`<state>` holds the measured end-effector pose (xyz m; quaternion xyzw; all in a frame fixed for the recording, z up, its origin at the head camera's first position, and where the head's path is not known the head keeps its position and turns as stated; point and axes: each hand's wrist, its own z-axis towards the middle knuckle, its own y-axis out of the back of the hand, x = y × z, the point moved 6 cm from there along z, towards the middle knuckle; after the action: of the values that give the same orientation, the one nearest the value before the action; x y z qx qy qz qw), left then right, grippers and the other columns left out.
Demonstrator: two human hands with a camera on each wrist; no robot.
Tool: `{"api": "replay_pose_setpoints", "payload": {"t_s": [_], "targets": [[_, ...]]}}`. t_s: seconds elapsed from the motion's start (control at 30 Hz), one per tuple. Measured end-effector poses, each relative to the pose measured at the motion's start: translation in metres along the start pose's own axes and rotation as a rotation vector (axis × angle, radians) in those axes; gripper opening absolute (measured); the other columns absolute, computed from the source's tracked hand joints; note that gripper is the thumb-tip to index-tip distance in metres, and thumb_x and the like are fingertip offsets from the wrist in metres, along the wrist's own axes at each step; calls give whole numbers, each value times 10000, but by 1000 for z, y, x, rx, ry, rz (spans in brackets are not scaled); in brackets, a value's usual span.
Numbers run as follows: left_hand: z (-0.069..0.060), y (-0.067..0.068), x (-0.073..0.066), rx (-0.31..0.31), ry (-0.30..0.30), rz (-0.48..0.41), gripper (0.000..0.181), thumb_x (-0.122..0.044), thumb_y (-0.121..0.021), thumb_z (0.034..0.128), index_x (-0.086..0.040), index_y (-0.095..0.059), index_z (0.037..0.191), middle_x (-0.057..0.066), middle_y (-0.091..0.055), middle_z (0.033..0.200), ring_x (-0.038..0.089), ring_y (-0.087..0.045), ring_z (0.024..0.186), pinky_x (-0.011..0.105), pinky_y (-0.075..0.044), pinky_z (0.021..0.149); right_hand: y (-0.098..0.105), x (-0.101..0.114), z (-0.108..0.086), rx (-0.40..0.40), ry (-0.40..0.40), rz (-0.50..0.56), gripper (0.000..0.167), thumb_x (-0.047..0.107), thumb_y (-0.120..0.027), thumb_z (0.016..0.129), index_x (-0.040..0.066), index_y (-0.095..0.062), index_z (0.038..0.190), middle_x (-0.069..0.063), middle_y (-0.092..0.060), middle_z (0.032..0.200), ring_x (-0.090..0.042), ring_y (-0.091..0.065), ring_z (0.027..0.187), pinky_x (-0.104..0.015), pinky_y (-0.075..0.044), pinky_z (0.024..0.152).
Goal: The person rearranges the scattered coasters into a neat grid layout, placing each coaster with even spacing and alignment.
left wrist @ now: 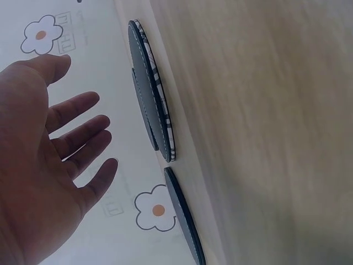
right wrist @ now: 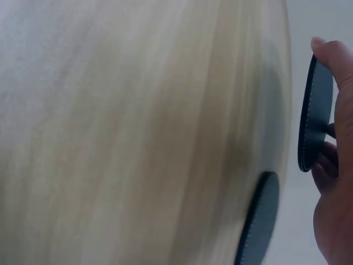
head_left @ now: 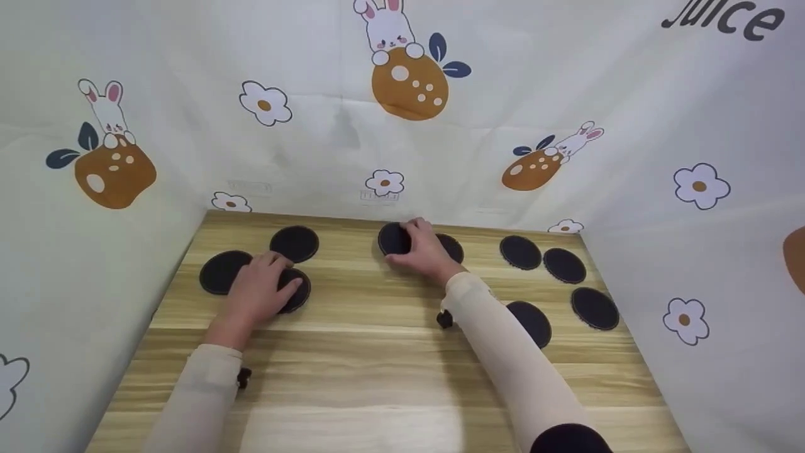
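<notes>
Step, as I read it: your right hand is working one disc, with the left free over its own cluster. Going left to right: leftmost disc [head_left: 223, 272] is at centre left of the frame, flat on the bench [head_left: 352, 377]. Your left hand [head_left: 256, 284] overlaps its right edge in the head view. Fingers are loose and spread, thumb apart, nothing in the grasp; the left wrist view shows a gap between fingertips and discs. Upper disc [head_left: 294, 243] is just above those fingers, lower disc [head_left: 297, 294] partly hidden by the hand. If you want one, I'd lower and close on a rim.

Held disc [head_left: 393, 240] is at upper centre, near the back edge. Your right hand [head_left: 427, 251] pinches its rim, closed only to the disc's width; it looks lifted in the right wrist view. Next move calls for a steady pinch and a set-down clear of the half-hidden disc [head_left: 451, 248] beside it. Right of centre, nobody's touching the remaining four: inner disc [head_left: 521, 251], forearm-side disc [head_left: 536, 322], outer disc [head_left: 565, 265], far-right disc [head_left: 595, 308].
</notes>
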<state>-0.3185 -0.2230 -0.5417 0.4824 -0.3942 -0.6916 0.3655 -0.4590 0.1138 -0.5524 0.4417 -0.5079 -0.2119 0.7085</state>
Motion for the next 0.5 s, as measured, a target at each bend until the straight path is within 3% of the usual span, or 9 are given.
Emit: {"api": "replay_pose_setpoints", "payload": {"t_s": [0.27, 0.5], "targets": [[-1, 0, 5, 10, 19, 2, 463, -358, -703, 1087, 26, -696, 1346, 295, -616, 1438, 522, -561, 1370, 717, -458, 1119, -9, -12, 5, -10, -52, 12, 966, 513, -918, 875, 47, -524, 1624, -119, -461, 1564, -267, -520, 1398, -423, -448, 1215], [-2, 0, 10, 25, 25, 13, 493, -373, -685, 1092, 34, -686, 1369, 300, -609, 1439, 522, -554, 1375, 722, -454, 1124, -13, -12, 9, 13, -62, -40, 992, 534, -919, 868, 24, -523, 1620, -166, -461, 1573, -296, -519, 1402, -436, -447, 1223]]}}
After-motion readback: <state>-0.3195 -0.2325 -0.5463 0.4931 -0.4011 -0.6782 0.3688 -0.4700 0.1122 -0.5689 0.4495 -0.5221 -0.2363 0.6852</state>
